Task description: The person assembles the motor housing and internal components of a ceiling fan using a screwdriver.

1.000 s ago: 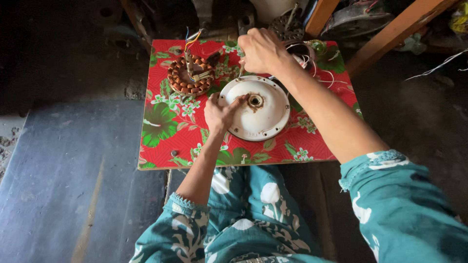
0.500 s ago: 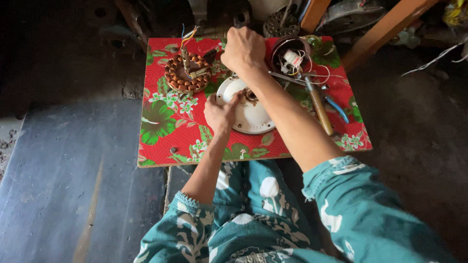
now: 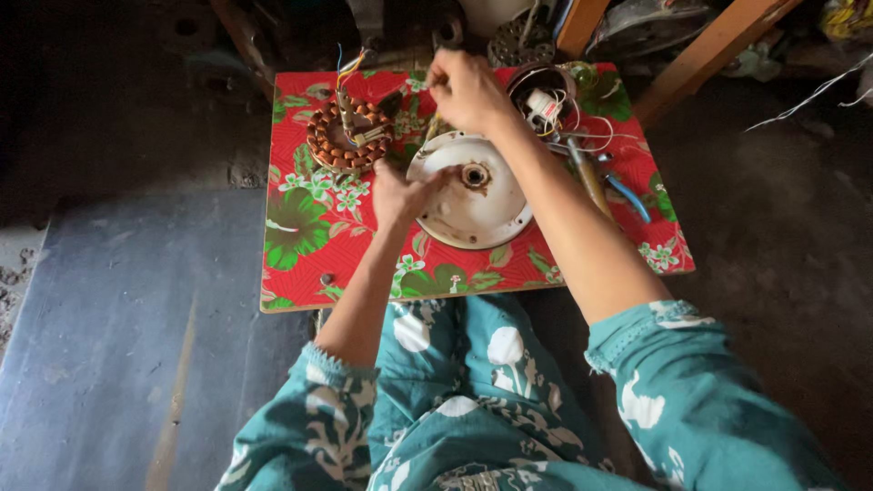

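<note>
A white round motor cover (image 3: 482,218) with a rusty centre hole lies on the red floral table (image 3: 300,227). My left hand (image 3: 400,193) grips the cover's left rim. My right hand (image 3: 468,91) hovers over the cover's far rim, fingers pinched shut on something thin that I cannot make out. A ring-shaped stator with copper windings (image 3: 347,136) and coloured wires lies to the left of my right hand.
A dark bowl with a white part and loose wires (image 3: 546,100) sits at the far right of the table. Beside it lie a wooden-handled tool (image 3: 591,182) and a blue-handled tool (image 3: 630,198). A small dark piece (image 3: 326,278) rests near the front left edge. Clutter and wooden beams stand behind.
The view has shifted, bringing the tools at the right into sight. My right hand stays over the cover's far rim, my left hand on its left rim.
</note>
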